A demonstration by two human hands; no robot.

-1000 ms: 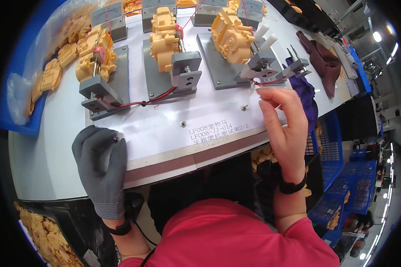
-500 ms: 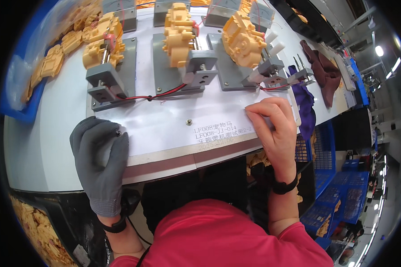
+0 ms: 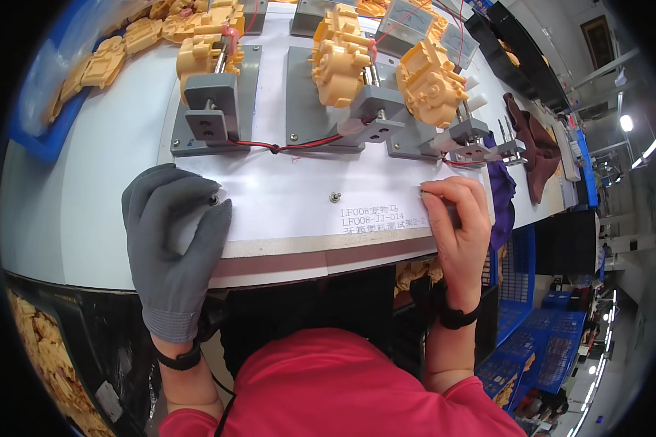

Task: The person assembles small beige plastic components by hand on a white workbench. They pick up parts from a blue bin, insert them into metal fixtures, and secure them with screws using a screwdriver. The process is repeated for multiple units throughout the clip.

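My left hand [image 3: 173, 237], in a grey knit glove, rests at the near left of the white board [image 3: 284, 226]. Its thumb and fingertips close around a small metal stud [image 3: 213, 198] that looks like a toggle switch. A similar metal toggle [image 3: 334, 197] stands untouched mid-board. My bare right hand [image 3: 461, 237] is at the board's right, fingers curled and thumb near the index tip; what lies at its fingertips is mostly hidden. Beyond the hands, three yellow-orange plastic gearboxes [image 3: 209, 60] [image 3: 340, 62] [image 3: 431, 86] sit on grey fixtures [image 3: 211, 102].
Red and black wires [image 3: 284, 148] link the fixtures. Grey meter boxes [image 3: 404, 25] stand behind. A blue bin [image 3: 40, 138] with yellow parts is at the far left. Purple [image 3: 501, 197] and brown cloths [image 3: 536, 149] lie right; blue crates [image 3: 554, 342] stand beyond the table.
The view has shifted, so board and fixtures appear farther right and slightly higher. Both hands keep nearly the same pose and place on the board. The gearboxes stay on their fixtures.
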